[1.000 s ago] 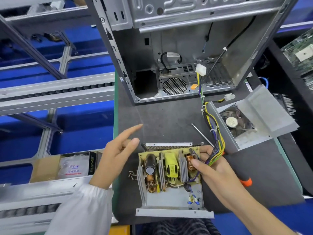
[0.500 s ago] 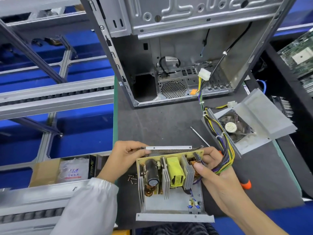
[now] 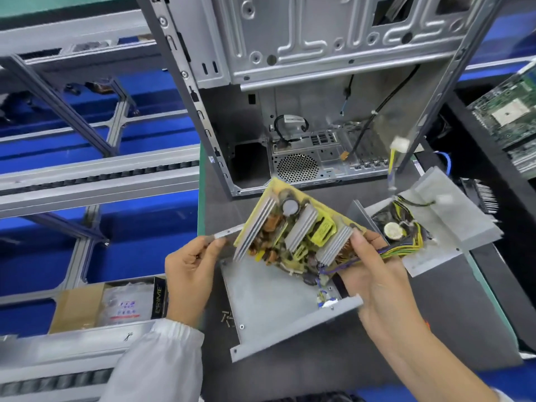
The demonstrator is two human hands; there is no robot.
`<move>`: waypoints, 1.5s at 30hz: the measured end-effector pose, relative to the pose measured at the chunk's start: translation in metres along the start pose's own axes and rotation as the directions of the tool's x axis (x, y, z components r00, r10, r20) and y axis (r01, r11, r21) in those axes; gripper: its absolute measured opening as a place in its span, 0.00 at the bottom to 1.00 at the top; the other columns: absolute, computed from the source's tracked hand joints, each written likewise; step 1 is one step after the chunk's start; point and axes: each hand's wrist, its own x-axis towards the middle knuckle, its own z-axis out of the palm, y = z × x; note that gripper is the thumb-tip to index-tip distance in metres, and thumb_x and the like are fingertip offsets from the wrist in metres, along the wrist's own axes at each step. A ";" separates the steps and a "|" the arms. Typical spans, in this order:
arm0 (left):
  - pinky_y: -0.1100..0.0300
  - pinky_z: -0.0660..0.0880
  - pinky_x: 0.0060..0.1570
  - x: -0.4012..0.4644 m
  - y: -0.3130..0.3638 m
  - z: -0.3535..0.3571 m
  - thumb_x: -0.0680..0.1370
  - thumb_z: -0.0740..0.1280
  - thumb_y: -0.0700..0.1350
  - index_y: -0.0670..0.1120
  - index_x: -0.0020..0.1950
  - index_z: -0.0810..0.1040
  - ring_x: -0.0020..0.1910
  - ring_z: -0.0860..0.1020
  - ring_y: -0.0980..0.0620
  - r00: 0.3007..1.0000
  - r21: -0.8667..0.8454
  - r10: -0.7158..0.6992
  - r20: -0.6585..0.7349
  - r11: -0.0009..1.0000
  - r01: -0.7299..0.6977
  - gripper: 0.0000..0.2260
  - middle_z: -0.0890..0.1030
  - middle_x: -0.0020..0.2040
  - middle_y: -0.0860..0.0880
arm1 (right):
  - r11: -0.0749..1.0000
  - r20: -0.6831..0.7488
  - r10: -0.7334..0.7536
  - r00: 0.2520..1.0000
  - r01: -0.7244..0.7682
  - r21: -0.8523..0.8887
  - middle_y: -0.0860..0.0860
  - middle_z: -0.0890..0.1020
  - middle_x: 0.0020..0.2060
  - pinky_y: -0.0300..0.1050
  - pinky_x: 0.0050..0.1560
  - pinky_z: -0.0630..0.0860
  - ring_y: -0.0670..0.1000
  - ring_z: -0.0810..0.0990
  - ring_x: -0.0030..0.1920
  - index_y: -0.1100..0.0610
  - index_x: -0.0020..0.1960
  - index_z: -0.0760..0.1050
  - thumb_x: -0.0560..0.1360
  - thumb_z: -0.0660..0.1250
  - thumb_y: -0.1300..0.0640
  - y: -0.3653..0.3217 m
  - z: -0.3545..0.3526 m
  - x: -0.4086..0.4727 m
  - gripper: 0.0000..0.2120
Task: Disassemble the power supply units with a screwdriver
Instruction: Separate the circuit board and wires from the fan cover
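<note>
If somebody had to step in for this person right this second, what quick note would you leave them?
Left hand: grip on the metal case tray by its edge.
Right hand: grip on the circuit board, tilted up out of the tray; its wire bundle runs to the fan cover lying to the right.
Done: cover off, loose screws lie beside the tray.
Left: free the board completely and sort out the wires.

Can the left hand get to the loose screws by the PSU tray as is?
Probably not yet. The left hand is pinching the metal tray's edge. The screws lie uncovered on the mat just below that wrist, so once it lets go the way looks free.
</note>
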 end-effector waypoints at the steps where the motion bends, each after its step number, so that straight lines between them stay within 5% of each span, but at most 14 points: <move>1: 0.78 0.65 0.33 0.000 -0.001 -0.001 0.77 0.68 0.33 0.56 0.41 0.79 0.29 0.70 0.70 0.999 0.005 -0.018 -0.027 1.000 0.018 0.17 0.75 0.29 0.68 | 1.000 -0.003 0.006 1.000 -0.006 0.021 0.63 0.81 0.54 0.56 0.53 0.79 0.59 0.81 0.55 0.65 0.58 0.72 0.75 0.64 0.59 0.000 0.003 0.002 0.14; 6: 0.76 0.64 0.31 -0.002 -0.011 -0.010 0.77 0.69 0.35 0.49 0.41 0.81 0.28 0.67 0.65 0.992 0.050 -0.061 -0.107 0.997 0.067 0.10 0.73 0.28 0.64 | 0.996 -0.015 0.041 0.999 -0.040 0.082 0.62 0.81 0.56 0.55 0.56 0.78 0.59 0.80 0.58 0.69 0.65 0.68 0.77 0.62 0.59 0.008 0.012 0.008 0.20; 12: 0.70 0.64 0.31 -0.016 -0.019 -0.021 0.77 0.69 0.42 0.54 0.41 0.82 0.29 0.64 0.61 0.967 -0.026 -0.177 -0.183 0.984 0.175 0.08 0.71 0.28 0.58 | 0.992 -0.035 0.028 0.999 -0.024 0.127 0.58 0.84 0.49 0.54 0.51 0.80 0.55 0.83 0.53 0.67 0.63 0.69 0.76 0.64 0.59 0.013 0.022 0.015 0.19; 16: 0.73 0.66 0.32 -0.019 -0.017 -0.021 0.77 0.69 0.38 0.53 0.41 0.81 0.29 0.66 0.62 0.953 -0.033 -0.216 -0.214 0.976 0.214 0.10 0.73 0.28 0.59 | 0.993 -0.035 0.025 0.999 -0.020 0.119 0.59 0.83 0.50 0.54 0.51 0.80 0.55 0.82 0.53 0.67 0.63 0.69 0.77 0.63 0.59 0.018 0.025 0.018 0.17; 20: 0.66 0.64 0.30 -0.015 -0.016 -0.022 0.77 0.69 0.39 0.44 0.36 0.80 0.30 0.63 0.56 0.946 0.059 -0.259 -0.193 0.960 0.275 0.09 0.69 0.27 0.37 | 0.995 -0.022 0.018 1.000 -0.016 0.094 0.59 0.83 0.51 0.52 0.51 0.80 0.56 0.82 0.53 0.64 0.59 0.70 0.76 0.64 0.59 0.016 0.026 0.022 0.13; 25: 0.65 0.58 0.28 -0.019 -0.016 -0.024 0.77 0.68 0.40 0.35 0.30 0.68 0.28 0.58 0.57 0.945 0.033 -0.253 -0.205 0.964 0.265 0.19 0.61 0.27 0.47 | 0.991 -0.058 -0.020 0.998 0.027 0.129 0.60 0.82 0.53 0.56 0.55 0.79 0.58 0.81 0.56 0.71 0.66 0.66 0.78 0.61 0.60 0.008 0.035 0.030 0.20; 30: 0.70 0.63 0.29 -0.027 -0.020 -0.028 0.77 0.69 0.41 0.52 0.37 0.77 0.27 0.64 0.59 0.933 0.102 -0.167 -0.318 0.973 0.209 0.11 0.69 0.26 0.52 | 0.987 -0.145 -0.027 0.989 0.049 0.150 0.62 0.81 0.55 0.60 0.60 0.75 0.59 0.80 0.57 0.74 0.66 0.65 0.79 0.61 0.60 0.011 0.039 0.035 0.21; 33: 0.73 0.63 0.29 -0.029 -0.020 -0.028 0.77 0.68 0.46 0.53 0.37 0.76 0.27 0.65 0.62 0.933 0.110 -0.129 -0.337 0.979 0.175 0.09 0.71 0.26 0.61 | 0.984 -0.206 -0.001 0.979 0.038 0.175 0.61 0.82 0.54 0.65 0.62 0.71 0.60 0.80 0.58 0.69 0.63 0.71 0.80 0.61 0.60 0.021 0.035 0.034 0.15; 39: 0.61 0.64 0.28 -0.033 -0.025 -0.028 0.76 0.67 0.52 0.55 0.39 0.77 0.29 0.63 0.59 0.923 0.079 -0.127 -0.362 0.983 0.166 0.06 0.70 0.28 0.49 | 0.981 -0.233 -0.014 0.972 0.058 0.186 0.59 0.83 0.53 0.61 0.59 0.76 0.58 0.81 0.56 0.64 0.57 0.76 0.80 0.62 0.59 0.031 0.029 0.030 0.11; 45: 0.70 0.66 0.31 -0.030 -0.023 -0.028 0.76 0.68 0.45 0.54 0.40 0.81 0.30 0.66 0.59 0.923 0.033 -0.164 -0.348 0.982 0.187 0.06 0.76 0.32 0.49 | 0.981 -0.246 -0.025 0.969 0.070 0.179 0.60 0.82 0.55 0.64 0.61 0.73 0.59 0.81 0.57 0.65 0.57 0.75 0.76 0.65 0.56 0.028 0.031 0.024 0.14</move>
